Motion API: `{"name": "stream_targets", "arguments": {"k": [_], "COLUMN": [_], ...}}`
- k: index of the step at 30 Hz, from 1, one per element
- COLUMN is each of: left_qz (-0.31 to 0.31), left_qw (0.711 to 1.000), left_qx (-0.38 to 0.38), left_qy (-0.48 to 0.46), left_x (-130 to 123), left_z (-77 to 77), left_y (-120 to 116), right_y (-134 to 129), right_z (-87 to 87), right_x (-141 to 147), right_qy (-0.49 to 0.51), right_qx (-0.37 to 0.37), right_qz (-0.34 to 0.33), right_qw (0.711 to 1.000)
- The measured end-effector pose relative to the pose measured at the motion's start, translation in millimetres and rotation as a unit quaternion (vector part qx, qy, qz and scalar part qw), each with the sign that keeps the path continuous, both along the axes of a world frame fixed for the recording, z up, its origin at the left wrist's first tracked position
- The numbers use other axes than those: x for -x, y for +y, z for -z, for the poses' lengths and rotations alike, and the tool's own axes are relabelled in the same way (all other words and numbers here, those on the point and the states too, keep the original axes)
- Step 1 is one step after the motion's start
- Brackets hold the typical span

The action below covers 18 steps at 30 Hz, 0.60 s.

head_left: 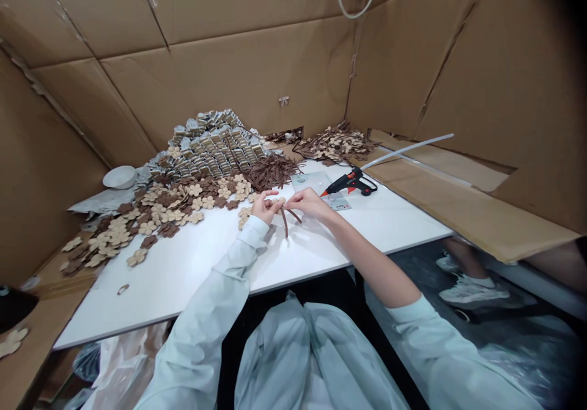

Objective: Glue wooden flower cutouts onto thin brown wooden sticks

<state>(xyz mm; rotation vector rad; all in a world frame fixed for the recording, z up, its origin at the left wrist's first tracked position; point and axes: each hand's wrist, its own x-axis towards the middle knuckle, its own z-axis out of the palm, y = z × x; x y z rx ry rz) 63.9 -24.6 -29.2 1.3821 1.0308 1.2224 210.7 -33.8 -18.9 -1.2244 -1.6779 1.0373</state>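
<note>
Pinching thin brown strips (285, 225), my left hand (265, 207) and right hand (308, 203) hover left of the glue gun (347, 181) (plate (312, 181) lettering unclear).

Bright light, soft shadows, bowed edges, and a black upper-right corner.

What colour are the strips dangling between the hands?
The strips are brown; the head view shows them.
</note>
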Motion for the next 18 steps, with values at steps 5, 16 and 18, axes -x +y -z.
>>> {"name": "stream_targets", "arguments": {"k": [5,16,18], "left_qz": [0.028,0.021,0.022], "left_qw": [0.997,0.997,0.996], "left_qx": [0.060,0.057,0.053], "left_qy": [-0.050,-0.055,-0.064], "left_x": [1.2,0.0,0.5], "left_z": [-0.3,5.4,5.7], "left_y": [5.5,5.7,6.3], "right_y": [1.7,-1.7,-1.6], "right_z": [1.4,-3.3,-4.6], "right_x": [-1.1,0.2,0.8], "right_qy": [-0.002,-0.004,0.001], "right_qx": [-0.011,-0.023,-0.023], "right_qz": [0.022,0.031,0.021], "right_qw": [1.000,0.999,1.000]}}
